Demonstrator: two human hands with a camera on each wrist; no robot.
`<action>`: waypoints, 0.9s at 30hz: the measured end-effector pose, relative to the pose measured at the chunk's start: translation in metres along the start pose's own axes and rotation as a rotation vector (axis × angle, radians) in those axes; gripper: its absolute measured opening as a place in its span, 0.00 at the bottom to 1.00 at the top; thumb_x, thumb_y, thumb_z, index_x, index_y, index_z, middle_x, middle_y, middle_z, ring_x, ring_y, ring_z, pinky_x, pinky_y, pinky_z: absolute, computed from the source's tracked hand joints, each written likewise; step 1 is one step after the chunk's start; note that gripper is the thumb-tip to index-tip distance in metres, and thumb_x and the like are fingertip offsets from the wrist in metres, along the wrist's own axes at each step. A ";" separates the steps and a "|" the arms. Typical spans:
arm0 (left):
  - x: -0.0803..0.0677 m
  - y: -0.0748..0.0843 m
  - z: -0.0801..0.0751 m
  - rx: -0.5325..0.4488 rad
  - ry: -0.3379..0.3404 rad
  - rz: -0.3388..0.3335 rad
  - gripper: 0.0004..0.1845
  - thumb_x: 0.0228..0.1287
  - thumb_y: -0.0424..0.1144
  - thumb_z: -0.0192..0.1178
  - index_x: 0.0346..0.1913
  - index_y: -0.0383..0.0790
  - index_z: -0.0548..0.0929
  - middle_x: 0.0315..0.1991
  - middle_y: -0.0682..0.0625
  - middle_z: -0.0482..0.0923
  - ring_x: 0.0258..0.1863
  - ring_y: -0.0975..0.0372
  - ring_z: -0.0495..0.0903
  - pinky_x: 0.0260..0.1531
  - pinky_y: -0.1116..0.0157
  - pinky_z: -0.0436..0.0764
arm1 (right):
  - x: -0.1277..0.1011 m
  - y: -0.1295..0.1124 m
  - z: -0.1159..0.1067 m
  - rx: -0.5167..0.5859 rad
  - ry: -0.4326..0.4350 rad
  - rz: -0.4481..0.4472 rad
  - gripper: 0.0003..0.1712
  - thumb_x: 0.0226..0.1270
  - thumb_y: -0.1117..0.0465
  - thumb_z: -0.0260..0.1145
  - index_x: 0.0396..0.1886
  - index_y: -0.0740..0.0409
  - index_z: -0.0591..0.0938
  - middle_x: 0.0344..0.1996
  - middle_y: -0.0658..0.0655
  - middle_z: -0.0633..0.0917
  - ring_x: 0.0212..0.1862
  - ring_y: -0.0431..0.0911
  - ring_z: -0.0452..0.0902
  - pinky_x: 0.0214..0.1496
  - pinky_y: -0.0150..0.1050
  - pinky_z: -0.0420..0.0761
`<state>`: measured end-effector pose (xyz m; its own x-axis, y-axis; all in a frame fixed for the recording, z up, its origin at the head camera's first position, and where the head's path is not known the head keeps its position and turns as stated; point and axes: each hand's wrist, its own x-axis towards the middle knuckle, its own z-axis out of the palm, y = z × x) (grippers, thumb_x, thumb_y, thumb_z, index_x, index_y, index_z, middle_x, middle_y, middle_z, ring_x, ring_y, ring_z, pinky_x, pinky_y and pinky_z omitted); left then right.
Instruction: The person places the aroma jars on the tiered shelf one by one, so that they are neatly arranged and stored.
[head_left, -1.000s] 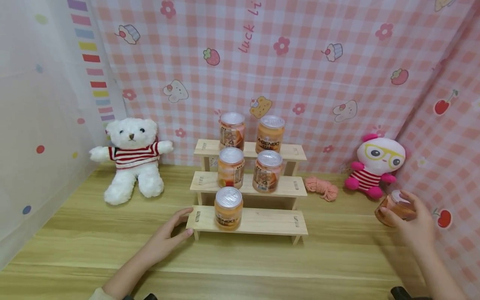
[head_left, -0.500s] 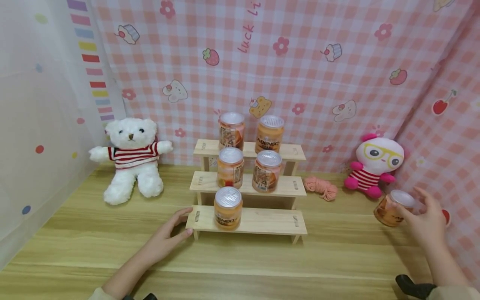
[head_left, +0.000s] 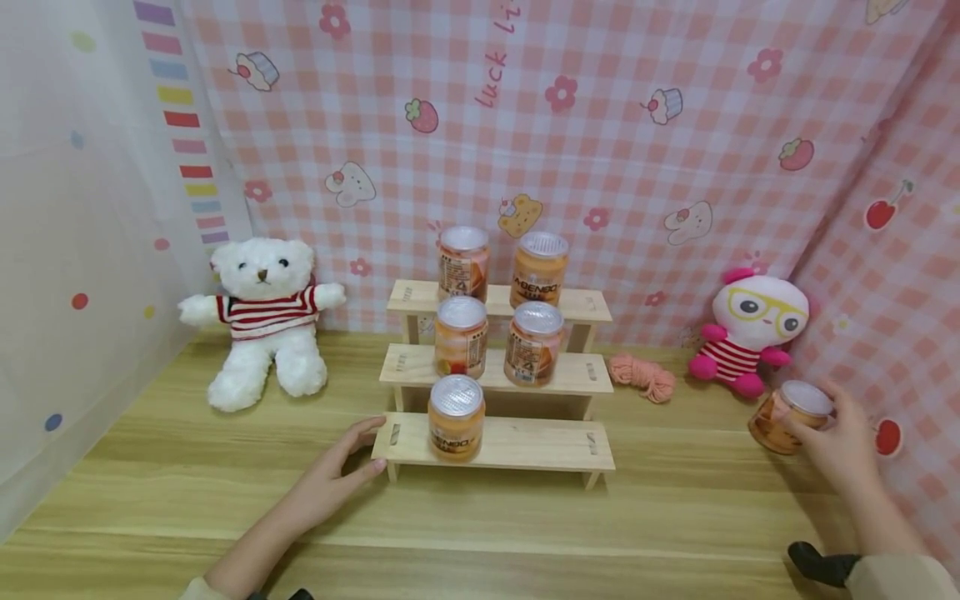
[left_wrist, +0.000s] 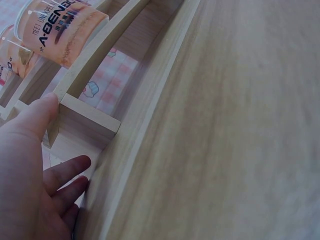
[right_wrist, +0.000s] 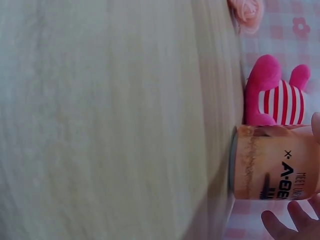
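A three-step wooden rack stands mid-table with several orange jars with clear lids on it; one jar sits alone on the lowest step. My left hand lies flat on the table, thumb on the left end of that step and fingers beside its leg. At the far right my right hand grips another orange jar, tilted to the left just over the table. In the right wrist view this jar lies between my fingers.
A white teddy bear sits left of the rack. A pink yarn bundle and a pink plush with glasses lie right of it. Pink checked cloth hangs behind and along the right side.
My right hand has shifted from over the jar to its right side, and the jar now leans left with its lid showing. The left hand has not moved.
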<state>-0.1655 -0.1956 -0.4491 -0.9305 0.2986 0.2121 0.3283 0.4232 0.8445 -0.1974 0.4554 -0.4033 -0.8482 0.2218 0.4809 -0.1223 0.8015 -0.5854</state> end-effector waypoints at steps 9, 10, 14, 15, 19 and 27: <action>0.000 0.001 0.000 0.003 0.003 -0.003 0.30 0.67 0.47 0.60 0.70 0.52 0.64 0.60 0.40 0.72 0.63 0.47 0.67 0.59 0.38 0.58 | -0.006 0.004 0.008 -0.005 -0.032 0.058 0.42 0.60 0.61 0.71 0.68 0.73 0.61 0.56 0.78 0.68 0.52 0.66 0.64 0.47 0.27 0.59; 0.000 0.001 -0.001 0.007 0.001 0.000 0.30 0.68 0.47 0.59 0.70 0.52 0.63 0.60 0.40 0.72 0.63 0.47 0.66 0.59 0.38 0.58 | -0.006 0.003 0.009 0.005 -0.035 0.064 0.42 0.60 0.62 0.70 0.68 0.73 0.61 0.57 0.78 0.68 0.53 0.66 0.63 0.48 0.26 0.59; 0.000 0.001 -0.001 0.009 0.002 -0.005 0.30 0.68 0.47 0.59 0.70 0.52 0.63 0.60 0.39 0.72 0.63 0.46 0.66 0.59 0.38 0.58 | -0.008 0.000 0.011 0.035 -0.039 0.098 0.43 0.61 0.62 0.69 0.70 0.72 0.58 0.59 0.78 0.66 0.56 0.68 0.61 0.53 0.24 0.57; 0.000 0.001 -0.001 0.012 0.001 -0.001 0.30 0.68 0.47 0.59 0.70 0.52 0.63 0.60 0.39 0.72 0.63 0.46 0.66 0.59 0.37 0.58 | -0.009 -0.001 0.012 0.036 -0.038 0.106 0.43 0.62 0.62 0.69 0.70 0.72 0.58 0.60 0.78 0.66 0.56 0.68 0.61 0.54 0.25 0.57; -0.001 0.001 -0.001 0.011 0.002 -0.004 0.30 0.67 0.47 0.60 0.70 0.52 0.64 0.60 0.39 0.72 0.62 0.46 0.67 0.59 0.38 0.59 | -0.010 -0.003 0.013 0.031 -0.032 0.151 0.43 0.62 0.61 0.68 0.71 0.70 0.57 0.61 0.78 0.65 0.58 0.68 0.61 0.58 0.29 0.58; -0.001 0.001 0.000 -0.001 0.002 -0.005 0.30 0.67 0.47 0.60 0.69 0.53 0.64 0.60 0.40 0.72 0.62 0.47 0.67 0.59 0.39 0.59 | -0.014 -0.003 0.012 0.024 -0.007 0.214 0.43 0.61 0.59 0.70 0.70 0.68 0.59 0.61 0.76 0.66 0.56 0.66 0.62 0.51 0.28 0.61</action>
<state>-0.1645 -0.1955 -0.4487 -0.9324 0.2948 0.2092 0.3238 0.4237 0.8460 -0.1913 0.4431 -0.4155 -0.8596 0.3821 0.3393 0.0492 0.7228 -0.6893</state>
